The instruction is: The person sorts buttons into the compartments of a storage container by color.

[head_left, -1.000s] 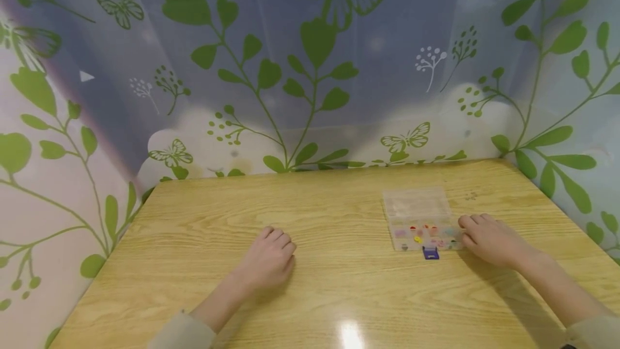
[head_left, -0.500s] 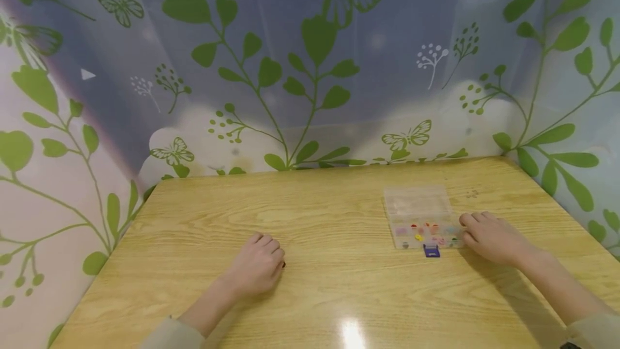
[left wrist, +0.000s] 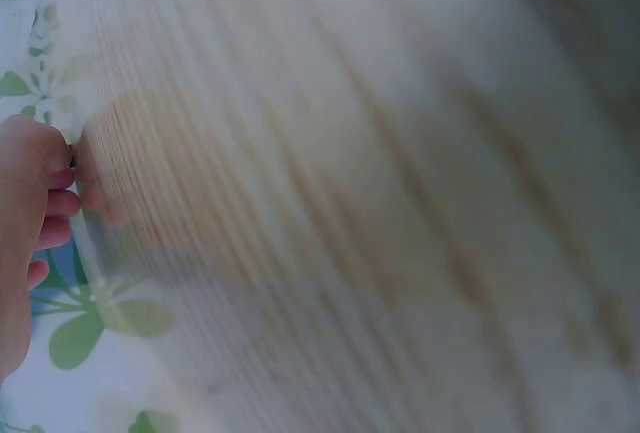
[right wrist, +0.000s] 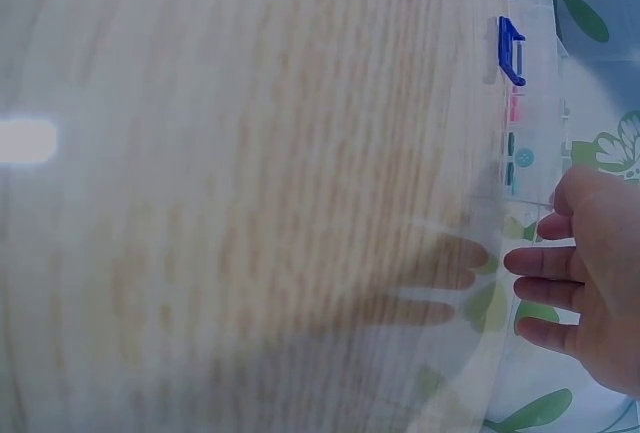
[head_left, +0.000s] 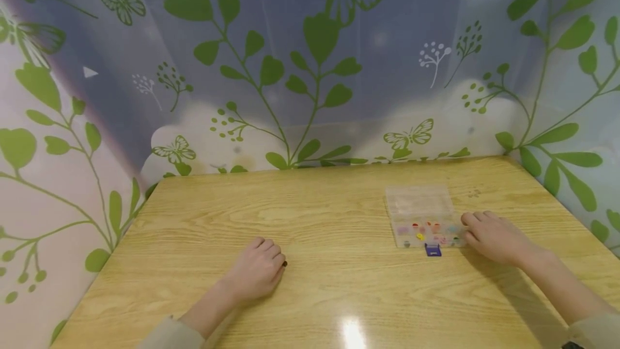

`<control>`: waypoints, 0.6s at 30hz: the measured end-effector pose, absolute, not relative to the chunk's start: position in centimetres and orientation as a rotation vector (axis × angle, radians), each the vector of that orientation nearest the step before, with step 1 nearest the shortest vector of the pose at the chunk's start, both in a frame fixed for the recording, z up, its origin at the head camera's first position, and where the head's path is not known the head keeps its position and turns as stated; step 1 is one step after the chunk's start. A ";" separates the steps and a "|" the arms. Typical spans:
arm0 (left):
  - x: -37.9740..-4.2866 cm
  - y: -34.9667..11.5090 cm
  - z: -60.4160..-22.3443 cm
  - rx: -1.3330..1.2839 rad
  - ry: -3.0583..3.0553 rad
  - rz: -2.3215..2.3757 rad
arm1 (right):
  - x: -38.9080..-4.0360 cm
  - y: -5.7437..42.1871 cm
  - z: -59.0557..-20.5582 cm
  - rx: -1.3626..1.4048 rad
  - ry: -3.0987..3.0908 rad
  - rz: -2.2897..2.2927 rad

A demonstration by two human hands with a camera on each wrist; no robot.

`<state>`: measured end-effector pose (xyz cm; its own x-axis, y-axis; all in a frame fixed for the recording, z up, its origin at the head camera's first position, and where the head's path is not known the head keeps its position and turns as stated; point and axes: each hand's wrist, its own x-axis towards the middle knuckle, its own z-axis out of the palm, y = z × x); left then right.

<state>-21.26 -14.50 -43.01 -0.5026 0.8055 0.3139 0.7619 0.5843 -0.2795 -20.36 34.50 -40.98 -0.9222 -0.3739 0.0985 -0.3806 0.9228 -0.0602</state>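
Observation:
On the right side of the table lies an open clear plastic compartment box (head_left: 401, 229) with a blue latch (head_left: 433, 250). Small coloured pieces sit in its cells, among them a teal button (right wrist: 524, 157). My right hand (head_left: 496, 238) is at the box's right end, thumb and index finger pinching its edge while the other fingers hang loose. My left hand (head_left: 256, 268) is low over the table, left of centre. It pinches a small dark button-like piece (head_left: 284, 264) between thumb and index finger, mostly hidden by the fingertips; its exact kind I cannot tell.
The box's transparent lid (head_left: 418, 199) lies folded back flat behind it. Behind the box, some small clear pieces (head_left: 474, 193) lie on the wooden table (head_left: 329, 284). A leaf-and-butterfly patterned cloth (head_left: 252, 123) hangs around the back and sides.
My left hand has drawn back a little to the left and nearer me, and the dark piece at its fingertips has come into sight. My right hand stays at the box.

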 end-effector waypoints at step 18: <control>-21.5 -13.9 -43.0 -1.330 -2.291 0.219 | -20.2 34.4 -40.8 0.572 -3.021 0.125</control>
